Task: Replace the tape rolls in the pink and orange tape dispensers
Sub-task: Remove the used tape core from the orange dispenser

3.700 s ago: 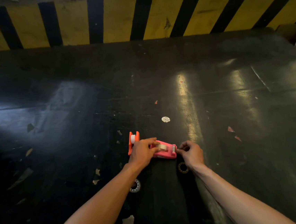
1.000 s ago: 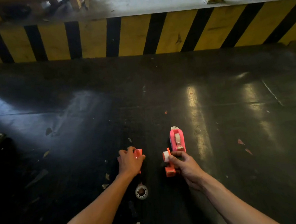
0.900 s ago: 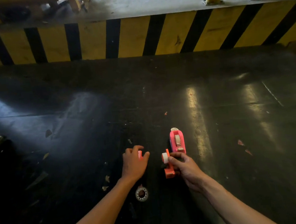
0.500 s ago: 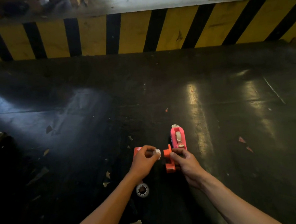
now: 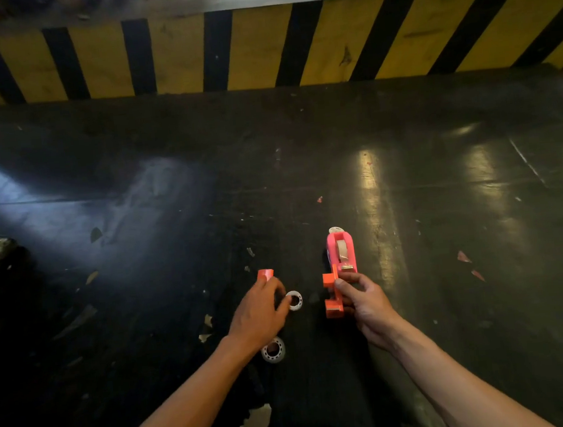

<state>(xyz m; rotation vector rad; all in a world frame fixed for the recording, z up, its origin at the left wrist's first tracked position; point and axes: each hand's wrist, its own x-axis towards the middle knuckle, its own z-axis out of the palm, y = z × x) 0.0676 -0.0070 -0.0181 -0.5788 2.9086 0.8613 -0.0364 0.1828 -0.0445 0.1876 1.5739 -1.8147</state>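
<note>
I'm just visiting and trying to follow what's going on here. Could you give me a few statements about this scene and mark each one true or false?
1. The right hand rests on the orange dispenser. True.
2. The pink dispenser is empty. False: a roll of tape sits in it.
3. The left hand touches a small white ring on the floor. True.
4. The pink dispenser is in the left hand. False: it sits on the floor beyond the orange one.
5. A clear tape roll lies near the left wrist. True.
</note>
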